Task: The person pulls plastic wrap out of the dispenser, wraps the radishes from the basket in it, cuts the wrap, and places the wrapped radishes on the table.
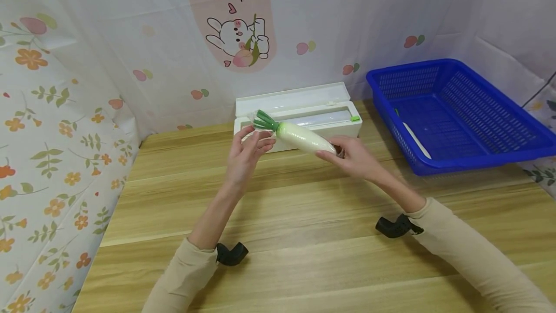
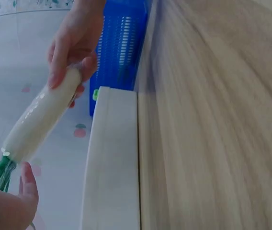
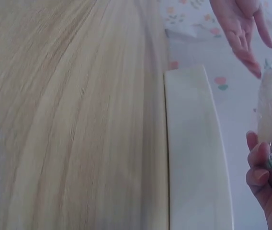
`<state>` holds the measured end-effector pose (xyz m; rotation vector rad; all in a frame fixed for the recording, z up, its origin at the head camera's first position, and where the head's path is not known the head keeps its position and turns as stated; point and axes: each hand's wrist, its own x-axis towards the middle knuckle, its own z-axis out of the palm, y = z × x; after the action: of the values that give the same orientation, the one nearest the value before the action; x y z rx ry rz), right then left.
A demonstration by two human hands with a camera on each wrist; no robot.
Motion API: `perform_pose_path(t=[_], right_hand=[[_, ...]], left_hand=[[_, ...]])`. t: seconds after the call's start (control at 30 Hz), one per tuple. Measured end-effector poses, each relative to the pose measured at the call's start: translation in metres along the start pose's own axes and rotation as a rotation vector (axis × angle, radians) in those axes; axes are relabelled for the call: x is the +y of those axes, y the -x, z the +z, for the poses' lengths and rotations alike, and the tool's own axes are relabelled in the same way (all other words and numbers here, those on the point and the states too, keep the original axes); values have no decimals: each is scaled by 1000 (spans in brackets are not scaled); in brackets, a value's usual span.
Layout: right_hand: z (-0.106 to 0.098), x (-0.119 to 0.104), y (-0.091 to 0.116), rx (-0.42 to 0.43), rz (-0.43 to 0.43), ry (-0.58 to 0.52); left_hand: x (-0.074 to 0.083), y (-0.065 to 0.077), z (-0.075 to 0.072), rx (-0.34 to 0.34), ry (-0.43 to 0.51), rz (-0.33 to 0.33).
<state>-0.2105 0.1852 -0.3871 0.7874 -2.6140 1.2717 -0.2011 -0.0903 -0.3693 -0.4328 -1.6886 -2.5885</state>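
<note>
At far left hangs one flower-printed cloth (image 1: 43,173); next, one left hand (image 1: 245,154), fingers apart, just beside the green leaf end of one film-wrapped white radish (image 1: 304,137), contact not certain; the radish slants in the air, before one white box (image 1: 347,130), lid raised, on a wood-grain table (image 1: 278,255); one right hand (image 1: 355,156), thumb and fingers clamped on the radish's tapered end; far right, one blue basket (image 1: 482,161), slatted, containing one slim white item (image 1: 417,140)
</note>
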Motion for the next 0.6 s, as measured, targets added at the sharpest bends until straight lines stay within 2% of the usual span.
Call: perform_pose_path(t=[0.1,0.2,0.3,0.37,0.47,0.6], right_hand=[[4,-2,-1,23,28,-4],[9,-6,-3,44,38,-12],[14,-8,-5,56,27,-28],[18,-9,-6,62,14,-45],[22,-9,-6,66,-6,-72],[27,-10,-7,60,-15,-97]], left_hand=[[-5,0,8,-3,-72,-51],[-10,0,17,-44,-134,-88],[-16,0,25,-89,-181,-86],[-19,0,29,-96,-200,-80],[-23,-2,35,-67,-205,-83],[-26,-4,39,6,-213,-105]])
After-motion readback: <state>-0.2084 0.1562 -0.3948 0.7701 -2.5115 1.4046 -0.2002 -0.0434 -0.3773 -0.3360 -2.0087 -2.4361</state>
